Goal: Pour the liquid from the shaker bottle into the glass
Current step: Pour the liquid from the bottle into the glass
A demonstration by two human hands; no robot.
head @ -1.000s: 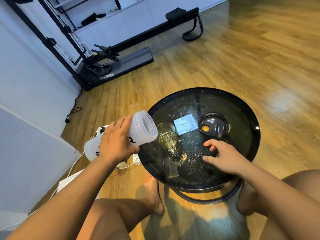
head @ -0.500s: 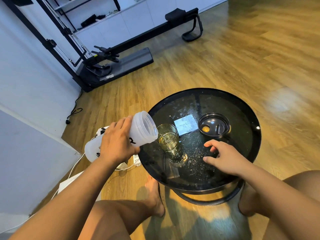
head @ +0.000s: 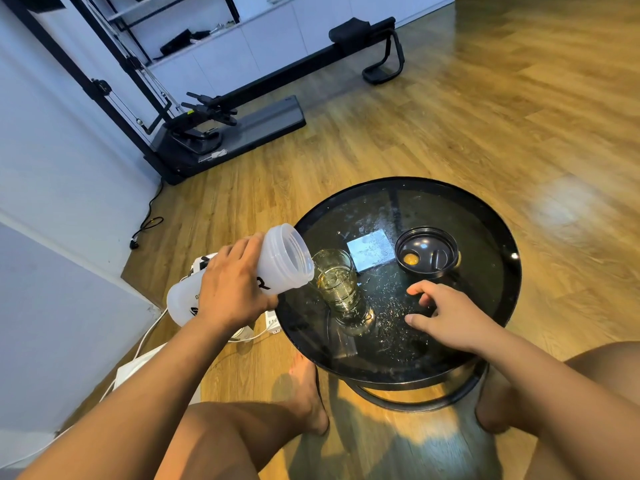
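Pouring step, seemingly near done; left hand (head: pixel 235 289) grips the tilted shaker bottle (head: pixel 277 265), mouth at the glass (head: pixel 337 282) by the tabletop's (head: pixel 491 233) left edge; right hand (head: pixel 446 313) loosely spread; next, likely righting the bottle.

**Bare Arms, Bare Legs, Bare Feet**

The left forearm (head: pixel 145 386) and right forearm (head: pixel 554 382) are uncovered along their whole visible length (as far as the view reaches), ending in the bare left hand (head: pixel 235 289) and right hand (head: pixel 450 320). The left thigh (head: pixel 225 441) and right thigh (head: pixel 613 358) are bare too. The left foot (head: pixel 306 396) and right foot (head: pixel 493 407) are unshod.
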